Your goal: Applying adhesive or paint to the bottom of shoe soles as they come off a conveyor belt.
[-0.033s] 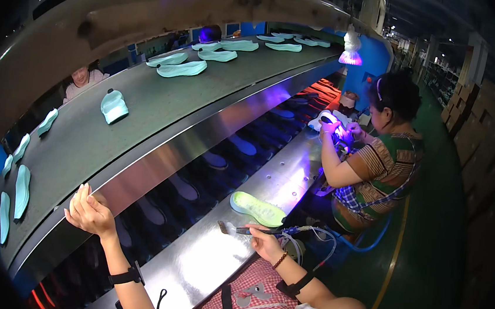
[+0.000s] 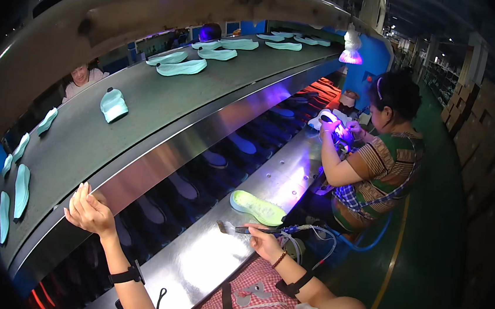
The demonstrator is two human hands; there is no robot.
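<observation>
My left hand (image 2: 89, 211) is raised at the near edge of the conveyor belt (image 2: 78, 139), fingers loosely bent upward and nothing in them. In my right hand (image 2: 266, 241) is a glue brush (image 2: 243, 229) with a dark handle; thin tubes run from its back end. Its brown bristles hang just above the metal ledge (image 2: 202, 262). Beyond the brush lies a pale yellow-green shoe sole (image 2: 259, 208), hollow side up, with white patches inside. A light turquoise sole (image 2: 114, 106) with a dark tip rests alone on the belt, out from my left hand.
More turquoise soles (image 2: 182, 68) lie along the belt. Beneath it, dark soles (image 2: 185, 189) fill a lower level. At right, a co-worker (image 2: 382, 160) handles a piece under purple light. A lamp (image 2: 351, 49) hangs above. Another person (image 2: 83, 81) is across the belt. Boxes (image 2: 485, 128) stand far right.
</observation>
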